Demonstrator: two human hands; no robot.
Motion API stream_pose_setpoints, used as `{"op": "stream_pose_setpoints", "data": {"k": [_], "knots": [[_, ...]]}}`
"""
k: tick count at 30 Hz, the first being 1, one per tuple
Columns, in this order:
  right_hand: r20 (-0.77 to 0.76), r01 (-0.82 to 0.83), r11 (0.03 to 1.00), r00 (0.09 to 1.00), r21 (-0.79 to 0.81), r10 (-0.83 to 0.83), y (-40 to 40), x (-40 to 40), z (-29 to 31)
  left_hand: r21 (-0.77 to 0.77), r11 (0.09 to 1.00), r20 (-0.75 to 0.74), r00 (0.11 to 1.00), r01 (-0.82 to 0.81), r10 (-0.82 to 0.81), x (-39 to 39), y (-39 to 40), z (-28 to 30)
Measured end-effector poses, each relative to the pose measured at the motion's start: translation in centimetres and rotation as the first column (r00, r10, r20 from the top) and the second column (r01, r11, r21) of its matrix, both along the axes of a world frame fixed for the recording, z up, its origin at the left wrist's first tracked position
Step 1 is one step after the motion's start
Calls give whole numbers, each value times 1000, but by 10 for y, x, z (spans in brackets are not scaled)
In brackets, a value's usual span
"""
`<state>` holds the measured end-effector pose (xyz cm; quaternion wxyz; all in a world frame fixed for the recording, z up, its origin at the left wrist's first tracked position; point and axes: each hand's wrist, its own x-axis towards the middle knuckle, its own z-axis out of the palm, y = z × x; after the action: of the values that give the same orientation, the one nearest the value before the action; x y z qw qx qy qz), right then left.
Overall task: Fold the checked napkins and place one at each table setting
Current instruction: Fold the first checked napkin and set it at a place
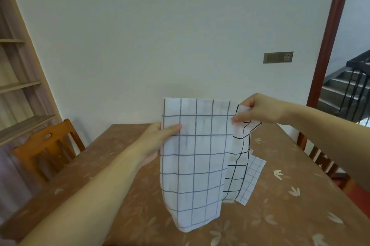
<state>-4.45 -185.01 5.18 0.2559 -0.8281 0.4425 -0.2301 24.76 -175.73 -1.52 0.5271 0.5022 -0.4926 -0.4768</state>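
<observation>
Holding: the left hand (160,135) is pinching the left edge of a checked napkin (194,161), thumb on the front, at 9 o'clock of the cloth.
Right grip: the right hand (258,111) is pinching the napkin's upper right corner at 2 o'clock, fingers curled on the fabric.
Napkin: it is hanging upright above the table (280,205), partly doubled over, its lower end reaching down to the tabletop.
Beyond: another checked napkin (252,179) is lying flat on the table at 4 o'clock of the held one.
Progress: folding appears to be underway; no napkin is showing as placed, and no settings are visible.
</observation>
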Motion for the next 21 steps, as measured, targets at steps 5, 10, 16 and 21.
{"op": "stream_pose_setpoints", "data": {"k": [5,10,16,21], "knots": [[74,10,998,997,64,-15,0,-1,-3,-74,994,-23,997,-81,79,-8,0,3],[113,-52,998,992,36,48,4,7,-4,-86,989,-1,993,-118,119,-14,-2,6],[111,-33,999,993,23,30,-1,1,3,-47,999,43,999,-23,25,-12,-3,4],[140,9,1000,990,20,-12,-1,-5,-6,-84,979,22,982,-183,186,-14,-6,6]]}}
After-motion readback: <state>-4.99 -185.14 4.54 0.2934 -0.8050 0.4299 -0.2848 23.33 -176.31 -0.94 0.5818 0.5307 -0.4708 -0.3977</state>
